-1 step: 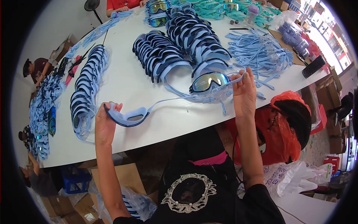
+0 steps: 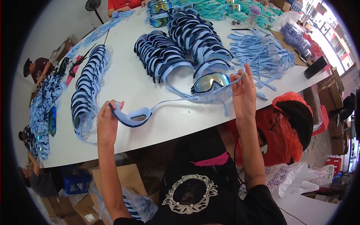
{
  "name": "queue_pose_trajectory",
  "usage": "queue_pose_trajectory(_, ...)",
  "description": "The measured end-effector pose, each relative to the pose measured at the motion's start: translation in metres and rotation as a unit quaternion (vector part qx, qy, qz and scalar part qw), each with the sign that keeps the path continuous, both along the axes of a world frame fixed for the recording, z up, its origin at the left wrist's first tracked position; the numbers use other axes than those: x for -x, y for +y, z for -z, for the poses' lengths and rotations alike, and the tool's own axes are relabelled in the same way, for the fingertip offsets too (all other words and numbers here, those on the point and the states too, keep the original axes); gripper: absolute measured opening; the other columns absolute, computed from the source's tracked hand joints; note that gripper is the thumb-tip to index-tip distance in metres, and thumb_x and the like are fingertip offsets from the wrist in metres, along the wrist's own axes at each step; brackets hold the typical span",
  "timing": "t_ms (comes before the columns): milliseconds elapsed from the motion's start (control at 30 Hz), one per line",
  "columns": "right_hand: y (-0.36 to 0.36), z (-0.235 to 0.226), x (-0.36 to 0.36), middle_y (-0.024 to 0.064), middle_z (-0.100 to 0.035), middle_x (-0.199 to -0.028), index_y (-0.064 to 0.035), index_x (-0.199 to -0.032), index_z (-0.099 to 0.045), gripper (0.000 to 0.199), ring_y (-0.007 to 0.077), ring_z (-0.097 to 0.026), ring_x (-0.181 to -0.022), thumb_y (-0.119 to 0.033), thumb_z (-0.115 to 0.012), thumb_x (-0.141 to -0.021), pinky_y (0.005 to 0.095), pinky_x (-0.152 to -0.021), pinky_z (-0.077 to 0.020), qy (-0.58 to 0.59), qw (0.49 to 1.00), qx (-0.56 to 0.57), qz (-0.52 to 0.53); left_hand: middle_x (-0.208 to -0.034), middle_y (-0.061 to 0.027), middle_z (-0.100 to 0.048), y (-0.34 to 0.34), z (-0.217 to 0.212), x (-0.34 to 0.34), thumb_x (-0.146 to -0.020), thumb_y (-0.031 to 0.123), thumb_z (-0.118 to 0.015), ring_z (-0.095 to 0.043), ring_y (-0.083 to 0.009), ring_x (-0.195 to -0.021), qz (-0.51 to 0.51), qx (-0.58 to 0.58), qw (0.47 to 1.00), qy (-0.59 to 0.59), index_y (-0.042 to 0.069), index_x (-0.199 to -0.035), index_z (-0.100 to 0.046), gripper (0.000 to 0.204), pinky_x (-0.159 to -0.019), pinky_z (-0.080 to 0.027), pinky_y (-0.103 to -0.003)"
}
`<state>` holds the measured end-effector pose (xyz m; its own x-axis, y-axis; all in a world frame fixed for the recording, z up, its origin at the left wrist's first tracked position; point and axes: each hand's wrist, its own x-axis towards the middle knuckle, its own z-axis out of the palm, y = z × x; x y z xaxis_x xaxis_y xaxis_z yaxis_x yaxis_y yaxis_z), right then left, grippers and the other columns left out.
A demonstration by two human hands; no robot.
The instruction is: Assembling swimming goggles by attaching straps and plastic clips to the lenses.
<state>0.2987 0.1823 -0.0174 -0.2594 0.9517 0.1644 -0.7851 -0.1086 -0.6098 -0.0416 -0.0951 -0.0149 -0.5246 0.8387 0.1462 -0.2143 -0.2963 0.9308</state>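
My left hand grips one end of light-blue and navy swim goggles, held tilted over the table's near edge. From their other end a pale-blue strap runs rightward. My right hand is closed, pinching a pale-blue strap between thumb and fingers; whether it is the same strap, I cannot tell. Just left of that hand, goggles with mirrored yellow-blue lenses lie on the table, with clear buckles and straps beneath them. Behind these stand two rows of nested goggles.
Another goggle row lines the left of the white table. A heap of pale-blue straps is at right, beside a black phone-like block. Green goggles are piled at the back. A red plastic bag hangs below the right edge. Other people work around the table.
My left hand has shifted slightly right, tilting the goggles a little more. My right hand has moved slightly left with the strap.
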Motion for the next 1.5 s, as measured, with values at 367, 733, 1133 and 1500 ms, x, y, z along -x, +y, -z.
queue_pose_trajectory(367,-0.037,-0.011,0.019,-0.0006,-0.07,-0.097,0.0,-0.113,-0.074,0.018,0.0069,-0.06,-0.086,-0.01,-0.076,-0.098,0.0211,-0.079,-0.0451,-0.207,0.962,-0.114,-0.138,-0.094,-0.0033,-0.062,0.085,-0.072,-0.106,-0.094,0.013,-0.074,-0.061,-0.0141,-0.089,0.11,0.149,0.919,0.348,-0.002,-0.1,-0.068,0.017,-0.096,-0.05,-0.032)
queue_pose_trajectory(733,-0.059,-0.021,0.033,-0.0021,-0.071,-0.082,-0.0004,-0.092,-0.077,0.013,0.0034,-0.06,-0.076,-0.012,-0.083,-0.092,0.0203,-0.068,-0.0456,-0.394,0.88,-0.244,-0.103,-0.1,-0.004,-0.062,0.082,-0.072,-0.115,-0.088,0.02,-0.084,-0.062,-0.0156,-0.091,0.156,0.188,0.882,0.403,0.004,-0.117,-0.075,0.035,-0.08,-0.049,-0.03)
queue_pose_trajectory(1133,-0.081,-0.033,0.032,-0.0034,-0.071,-0.078,-0.0015,-0.09,-0.077,0.014,0.0023,-0.058,-0.071,-0.011,-0.087,-0.088,0.0203,-0.062,-0.0429,-0.425,0.849,-0.313,-0.03,-0.099,-0.0061,-0.059,0.079,-0.066,-0.112,-0.089,0.021,-0.083,-0.06,-0.018,-0.092,0.151,0.169,0.882,0.414,0.005,-0.117,-0.077,0.033,-0.079,-0.048,-0.032)
queue_pose_trajectory(1500,-0.073,-0.021,0.038,-0.0028,-0.071,-0.076,-0.002,-0.089,-0.077,0.014,0.0035,-0.058,-0.068,-0.012,-0.087,-0.087,0.0221,-0.059,-0.0432,-0.438,0.84,-0.32,-0.019,-0.085,-0.0068,-0.056,0.086,-0.041,-0.101,-0.087,0.02,-0.083,-0.058,-0.0302,-0.089,0.105,0.044,0.806,0.58,0.004,-0.103,-0.077,0.023,-0.108,-0.043,-0.043)
